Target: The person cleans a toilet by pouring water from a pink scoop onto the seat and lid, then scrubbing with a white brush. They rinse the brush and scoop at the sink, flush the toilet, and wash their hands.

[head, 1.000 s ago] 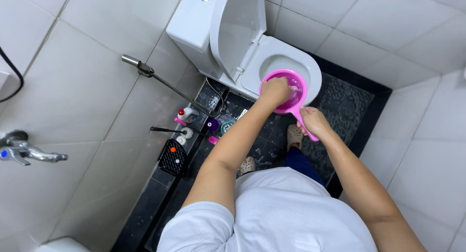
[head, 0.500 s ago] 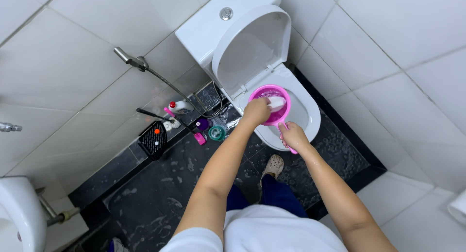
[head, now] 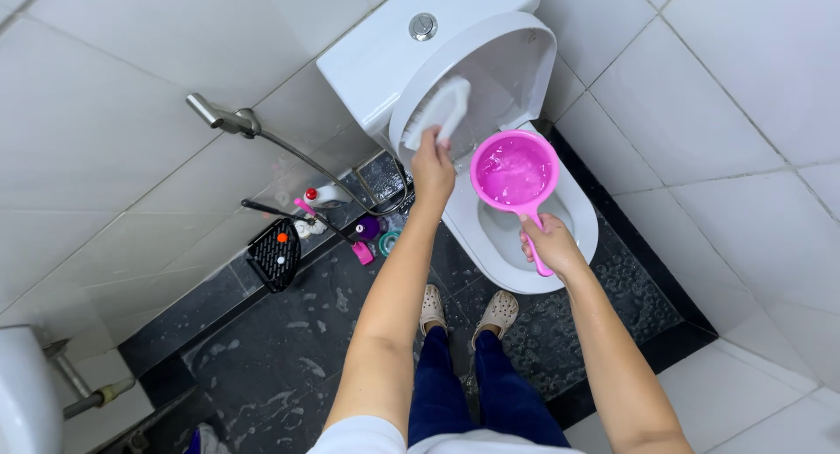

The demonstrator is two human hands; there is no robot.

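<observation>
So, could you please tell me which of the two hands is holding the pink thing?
The right hand: it grips the pink scoop by its handle; the left hand holds a white brush.

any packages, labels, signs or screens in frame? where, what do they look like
No signs or screens.
White bottle with red cap: lying on the dark floor by the wall, left of the toilet; label not legible.
Small purple container: on the floor beside the toilet base, rounded.
Teal round container: right beside it.

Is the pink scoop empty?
No, the pink scoop, held by the right hand over the toilet, has soapy water in it.
</observation>
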